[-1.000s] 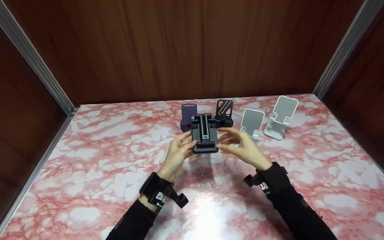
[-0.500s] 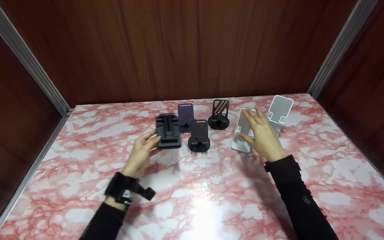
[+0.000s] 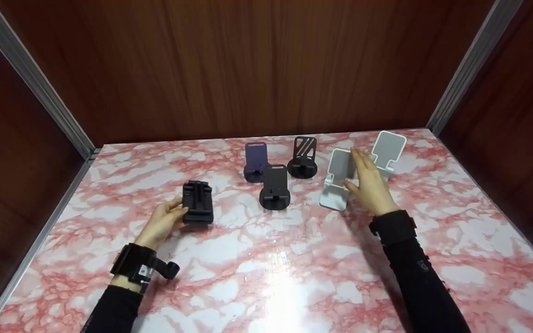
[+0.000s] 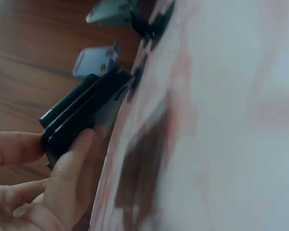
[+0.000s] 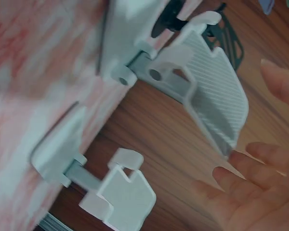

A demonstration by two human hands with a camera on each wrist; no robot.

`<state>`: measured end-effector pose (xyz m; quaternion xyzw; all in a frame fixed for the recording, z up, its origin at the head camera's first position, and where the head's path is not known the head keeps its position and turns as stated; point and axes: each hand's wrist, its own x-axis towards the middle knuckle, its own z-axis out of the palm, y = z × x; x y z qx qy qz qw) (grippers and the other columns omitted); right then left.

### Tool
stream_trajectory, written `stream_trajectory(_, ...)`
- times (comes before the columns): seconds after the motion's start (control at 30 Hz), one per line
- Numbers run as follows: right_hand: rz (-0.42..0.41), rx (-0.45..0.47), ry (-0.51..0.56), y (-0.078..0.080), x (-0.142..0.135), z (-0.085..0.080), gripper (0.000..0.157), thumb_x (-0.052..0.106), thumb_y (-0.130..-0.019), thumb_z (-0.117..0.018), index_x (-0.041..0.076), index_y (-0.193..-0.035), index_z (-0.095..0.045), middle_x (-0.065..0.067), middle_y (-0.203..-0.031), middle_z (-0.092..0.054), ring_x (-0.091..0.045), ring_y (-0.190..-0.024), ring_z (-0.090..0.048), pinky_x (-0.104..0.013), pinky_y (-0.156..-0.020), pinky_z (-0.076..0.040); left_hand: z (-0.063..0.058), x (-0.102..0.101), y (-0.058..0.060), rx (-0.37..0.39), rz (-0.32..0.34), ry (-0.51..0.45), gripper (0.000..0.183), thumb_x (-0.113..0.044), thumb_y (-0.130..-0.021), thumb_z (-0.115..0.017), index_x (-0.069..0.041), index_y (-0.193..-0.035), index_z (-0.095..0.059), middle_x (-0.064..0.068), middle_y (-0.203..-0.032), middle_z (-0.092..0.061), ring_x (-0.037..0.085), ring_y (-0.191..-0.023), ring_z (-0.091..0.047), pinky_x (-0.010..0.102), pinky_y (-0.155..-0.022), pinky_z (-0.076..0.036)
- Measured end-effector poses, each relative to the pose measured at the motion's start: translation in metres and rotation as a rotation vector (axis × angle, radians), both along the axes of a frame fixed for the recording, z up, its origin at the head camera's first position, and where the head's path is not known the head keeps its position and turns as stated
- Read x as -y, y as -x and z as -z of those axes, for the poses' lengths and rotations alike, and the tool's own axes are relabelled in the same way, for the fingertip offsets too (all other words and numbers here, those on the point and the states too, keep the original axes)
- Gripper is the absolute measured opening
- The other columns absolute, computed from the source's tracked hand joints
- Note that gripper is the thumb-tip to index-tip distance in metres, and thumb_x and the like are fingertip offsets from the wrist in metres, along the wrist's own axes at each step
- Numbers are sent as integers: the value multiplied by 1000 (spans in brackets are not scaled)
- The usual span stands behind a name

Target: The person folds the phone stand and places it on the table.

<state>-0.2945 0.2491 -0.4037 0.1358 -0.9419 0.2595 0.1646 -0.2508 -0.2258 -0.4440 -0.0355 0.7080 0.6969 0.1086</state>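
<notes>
A folded black phone stand (image 3: 198, 206) hangs just above the table at the left, pinched along its side by my left hand (image 3: 161, 224). The left wrist view shows thumb and fingers on opposite faces of this folded stand (image 4: 82, 113). My right hand (image 3: 374, 187) has its fingers extended beside the upper plate of a white phone stand (image 3: 334, 196). In the right wrist view the fingertips (image 5: 236, 161) lie close to that plate's edge; I cannot tell whether they touch. A second white phone stand (image 3: 388, 150), partly hidden, stands behind the right hand.
Mid-table stands a black phone stand (image 3: 275, 185) on a round base. Behind it are a purple phone stand (image 3: 256, 159) and a black slotted one (image 3: 304, 159). The marbled table (image 3: 229, 286) is bordered by a wooden back panel (image 3: 257, 69) and side panels.
Both hands were at the black folded stand; the right let go and moved right to the white stand. The left carried the folded stand leftward and lower, uncovering the round-based black stand.
</notes>
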Motion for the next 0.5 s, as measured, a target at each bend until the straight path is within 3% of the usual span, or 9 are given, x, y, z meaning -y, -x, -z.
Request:
stream_trajectory(0.13, -11, -48, 122, 9, -1, 1, 72, -5, -83, -70, -12, -146, -35, -34, -149, -38, -50, -136, -39, -56, -116, -33, 5, 10, 2, 18, 9, 29, 59, -5, -104, -42, 11, -153, -13, 36, -150, -32, 3, -92, -68, 18, -86, -57)
stream_trajectory(0.27, -9, -27, 287, 20, -4, 1, 61, -12, -84, -66, -13, -141, -43, -37, -137, -49, -50, -123, -54, -51, -103, -49, 8, 17, 4, 39, 27, 43, 58, -4, -104, -40, 11, -153, -12, 37, -150, -31, 3, -90, -69, 18, -86, -57)
stream_trajectory(0.37, 13, 24, 402, 28, -10, 1, 53, -12, -86, -65, -12, -137, -49, -37, -128, -58, -45, -112, -63, -30, -93, -57, 9, 19, 6, 47, 37, 76, 56, -3, -104, -39, 11, -153, -14, 37, -150, -32, 4, -92, -69, 19, -88, -57)
stream_trajectory(0.5, 11, 113, 548, 38, -15, 4, 44, -8, -88, -66, -13, -131, -55, -35, -118, -64, -13, -94, -69, -5, -77, -50, 7, 18, 7, 51, 20, 170, 54, -7, -105, -37, 12, -152, -16, 38, -144, -41, 8, -95, -68, 21, -85, -58)
